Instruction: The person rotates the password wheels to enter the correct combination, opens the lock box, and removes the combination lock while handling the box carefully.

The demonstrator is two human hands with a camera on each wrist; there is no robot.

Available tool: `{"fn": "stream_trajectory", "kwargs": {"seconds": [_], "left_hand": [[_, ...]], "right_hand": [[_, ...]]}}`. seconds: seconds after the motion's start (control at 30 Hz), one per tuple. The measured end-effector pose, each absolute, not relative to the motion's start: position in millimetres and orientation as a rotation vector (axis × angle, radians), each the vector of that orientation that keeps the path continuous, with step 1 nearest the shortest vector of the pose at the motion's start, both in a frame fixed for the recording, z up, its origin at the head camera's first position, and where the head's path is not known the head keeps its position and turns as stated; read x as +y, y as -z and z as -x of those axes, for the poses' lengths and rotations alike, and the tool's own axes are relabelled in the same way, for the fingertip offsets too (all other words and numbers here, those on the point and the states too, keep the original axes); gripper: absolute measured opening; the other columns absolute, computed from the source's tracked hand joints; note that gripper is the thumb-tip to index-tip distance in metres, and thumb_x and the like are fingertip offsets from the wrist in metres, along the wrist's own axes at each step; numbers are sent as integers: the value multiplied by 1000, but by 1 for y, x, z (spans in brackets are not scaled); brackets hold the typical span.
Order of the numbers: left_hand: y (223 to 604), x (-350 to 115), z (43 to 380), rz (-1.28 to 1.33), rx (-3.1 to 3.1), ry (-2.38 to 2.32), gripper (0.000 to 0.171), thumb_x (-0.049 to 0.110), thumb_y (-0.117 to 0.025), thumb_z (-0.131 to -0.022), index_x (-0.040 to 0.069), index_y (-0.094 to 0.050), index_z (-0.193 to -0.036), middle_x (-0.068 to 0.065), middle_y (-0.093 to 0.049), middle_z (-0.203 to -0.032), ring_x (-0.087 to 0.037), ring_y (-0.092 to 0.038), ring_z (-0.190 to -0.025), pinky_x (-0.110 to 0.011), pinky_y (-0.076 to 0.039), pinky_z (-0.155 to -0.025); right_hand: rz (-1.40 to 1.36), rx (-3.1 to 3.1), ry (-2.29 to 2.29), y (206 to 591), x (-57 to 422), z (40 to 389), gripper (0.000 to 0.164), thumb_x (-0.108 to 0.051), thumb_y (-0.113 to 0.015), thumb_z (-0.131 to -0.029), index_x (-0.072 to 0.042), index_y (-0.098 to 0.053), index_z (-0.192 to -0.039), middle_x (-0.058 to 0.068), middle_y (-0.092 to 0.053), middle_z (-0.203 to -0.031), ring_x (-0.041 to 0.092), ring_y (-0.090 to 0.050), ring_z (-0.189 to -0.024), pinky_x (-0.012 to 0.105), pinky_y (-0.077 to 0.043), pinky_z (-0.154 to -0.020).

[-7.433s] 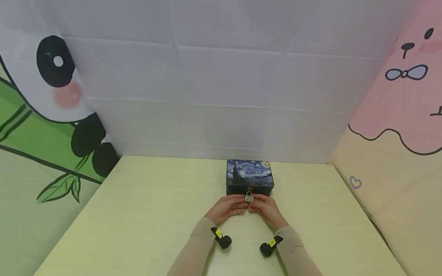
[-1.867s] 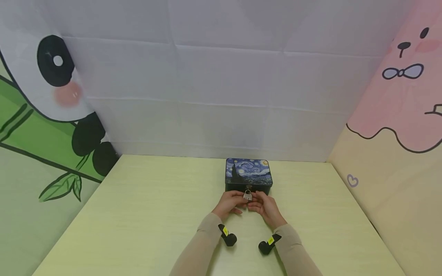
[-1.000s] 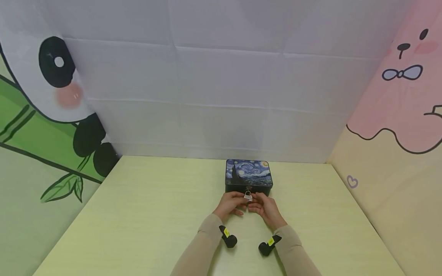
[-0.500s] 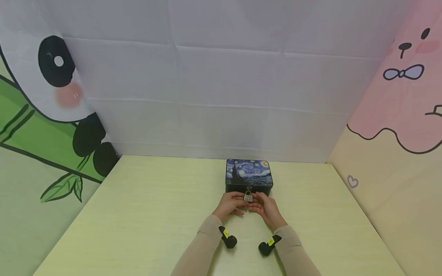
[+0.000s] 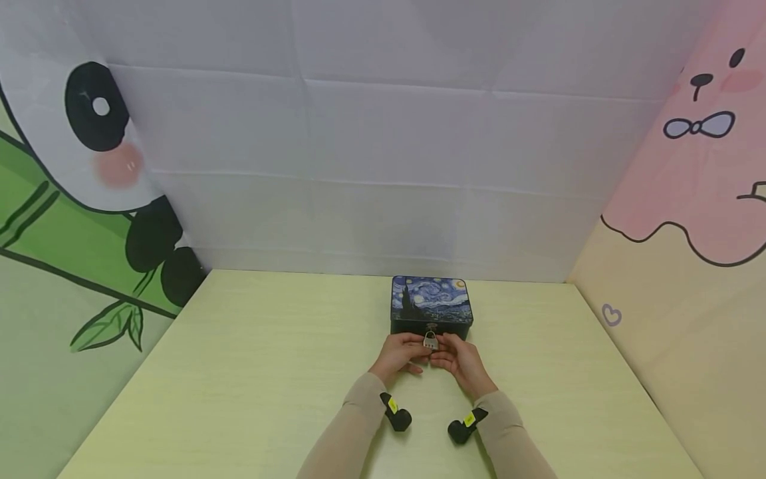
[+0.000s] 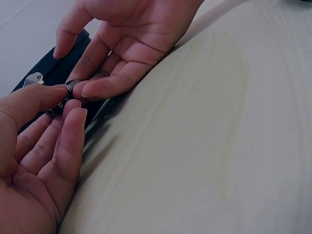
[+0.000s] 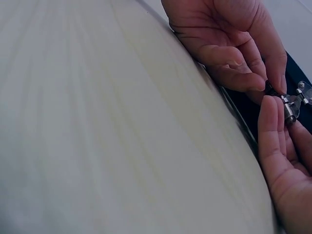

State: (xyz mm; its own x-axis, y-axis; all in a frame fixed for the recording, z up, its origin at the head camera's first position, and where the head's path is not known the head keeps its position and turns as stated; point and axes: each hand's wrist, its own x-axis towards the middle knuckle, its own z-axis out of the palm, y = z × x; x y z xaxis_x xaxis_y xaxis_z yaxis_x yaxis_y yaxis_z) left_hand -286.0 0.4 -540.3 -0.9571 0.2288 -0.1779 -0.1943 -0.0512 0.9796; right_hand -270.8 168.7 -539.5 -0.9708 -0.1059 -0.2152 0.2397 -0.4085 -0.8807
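A small silver combination padlock [image 5: 430, 341] hangs from the front clasp of a tin box [image 5: 431, 299], whose lid has a blue starry-night picture and is down. My left hand [image 5: 396, 354] pinches the padlock from the left. In the left wrist view its thumb lies on the row of number dials [image 6: 67, 93]. From the right side, my right hand [image 5: 465, 364] holds the lock body between thumb and fingers. The metal clasp [image 7: 305, 92] shows beside the lock in the right wrist view. Fingers hide part of the padlock and the lower front of the box.
The box stands near the back edge of a pale yellow table [image 5: 269, 372], before a white cloth backdrop [image 5: 383, 166]. Cartoon-printed panels rise on the left [image 5: 90, 266] and right [image 5: 676, 279]. A black wrist camera sits on each beige sleeve.
Since the oldest frame my left hand and forearm have shifted slightly inward. About a second ago my left thumb covered more of the lock's face. Box and right hand stay nearly still.
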Motion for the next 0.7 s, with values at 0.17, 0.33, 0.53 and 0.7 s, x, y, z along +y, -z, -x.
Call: {"fn": "stream_trajectory", "kwargs": {"seconds": [0.17, 0.33, 0.53, 0.7], "left_hand": [[539, 1, 285, -32, 1968, -2071, 35, 4, -75, -87, -10, -65, -117, -16, -74, -98, -16, -70, -70, -29, -59, -50], [537, 2, 284, -23, 1981, -2066, 34, 5, -74, -87, -9, -66, -117, -14, -73, -97, -15, -69, -68, -28, -58, -50], [535, 3, 282, -29, 1998, -2070, 31, 4, -74, -87, -9, -67, -115, -14, -74, -94, -15, -69, -67, -28, -58, -49], [535, 2, 282, -25, 1995, -2067, 32, 5, -75, -87, -8, -67, -115, -15, -74, -94, -15, -69, -67, -28, -58, -49]], "right_hand": [[-181, 1568, 2472, 539, 169, 270, 37, -19, -49, -101, 14, -57, -117, 11, -68, -88, 17, -67, -70, 31, -61, -70], [-173, 1573, 2473, 539, 169, 270, 37, -19, -48, -101, 14, -57, -115, 11, -67, -89, 17, -67, -70, 30, -61, -69], [-174, 1585, 2468, 539, 168, 270, 39, -19, -49, -101, 15, -55, -118, 10, -67, -89, 17, -67, -70, 30, -61, -70], [-173, 1587, 2466, 538, 168, 270, 41, -20, -49, -101, 16, -54, -120, 11, -67, -89, 17, -67, -70, 30, -61, -70]]}}
